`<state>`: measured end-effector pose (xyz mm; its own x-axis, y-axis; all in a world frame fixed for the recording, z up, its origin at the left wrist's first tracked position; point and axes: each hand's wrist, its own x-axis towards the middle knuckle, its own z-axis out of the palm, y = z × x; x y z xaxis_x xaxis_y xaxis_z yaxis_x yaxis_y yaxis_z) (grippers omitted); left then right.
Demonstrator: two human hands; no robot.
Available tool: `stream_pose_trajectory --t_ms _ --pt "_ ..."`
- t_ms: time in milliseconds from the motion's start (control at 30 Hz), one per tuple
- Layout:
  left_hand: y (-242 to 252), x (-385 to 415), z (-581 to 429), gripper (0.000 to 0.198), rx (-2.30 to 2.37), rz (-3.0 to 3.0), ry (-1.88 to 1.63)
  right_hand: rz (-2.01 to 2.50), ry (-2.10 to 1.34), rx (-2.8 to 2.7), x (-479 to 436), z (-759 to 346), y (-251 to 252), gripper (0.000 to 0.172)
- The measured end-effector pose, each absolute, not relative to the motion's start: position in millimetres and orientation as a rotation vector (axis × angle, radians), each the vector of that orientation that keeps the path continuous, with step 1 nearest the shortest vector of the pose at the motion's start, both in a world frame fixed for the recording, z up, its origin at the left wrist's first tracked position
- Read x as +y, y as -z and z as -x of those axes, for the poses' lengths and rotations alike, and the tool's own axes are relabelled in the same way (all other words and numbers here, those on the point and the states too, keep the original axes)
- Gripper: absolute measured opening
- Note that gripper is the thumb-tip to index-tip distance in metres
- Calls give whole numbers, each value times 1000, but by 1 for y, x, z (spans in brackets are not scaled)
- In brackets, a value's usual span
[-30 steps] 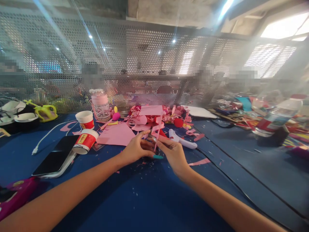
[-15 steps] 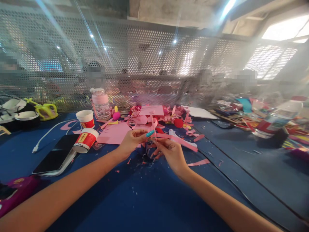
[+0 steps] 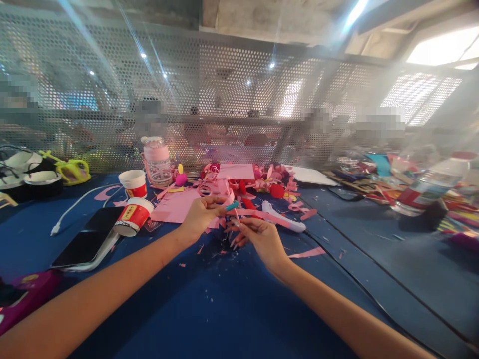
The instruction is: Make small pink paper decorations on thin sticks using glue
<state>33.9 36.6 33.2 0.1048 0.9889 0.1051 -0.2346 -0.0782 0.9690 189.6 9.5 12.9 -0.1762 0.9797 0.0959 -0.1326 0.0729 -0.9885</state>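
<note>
Near the middle of the table, my left hand [image 3: 200,218] pinches a pink paper strip [image 3: 227,193], which loops up above the fingers. A teal piece [image 3: 232,206], perhaps a long nail, sits at the thumb tip. Close by on the right, my right hand [image 3: 262,239] is closed in a pinch on a narrow pale-pink end of paper at the fingertips. Behind this hand lies a white corded tool [image 3: 286,220], like a glue gun, with a pink strip across it. A dark, shiny object below my fingertips is partly hidden.
Pink and red paper scraps [image 3: 277,191] pile up beyond my hands, beside a pink sheet [image 3: 175,207]. To the left are paper cups [image 3: 133,219], a phone [image 3: 88,239] and a clear bottle [image 3: 159,162]. A cord [image 3: 359,279] crosses the right side. Behind stands a perforated screen [image 3: 239,89].
The pink strip between my hands has gone from upright to a curled loop by my left fingers. My right fingertips have shifted slightly down and left. The strip over the white tool has moved.
</note>
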Motion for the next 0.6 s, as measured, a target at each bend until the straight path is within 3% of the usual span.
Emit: stream_pose_trajectory --t_ms 100,300,600 --pt "-32 38 -32 44 879 -1189 -1289 968 -1327 -1268 9 -189 -14 24" --pt "-29 35 -33 68 803 -1313 -1109 962 -1326 -1281 8 -189 -14 22" --pt "-23 32 -37 64 787 -1319 -1133 970 -1322 -1300 7 -189 -13 23"
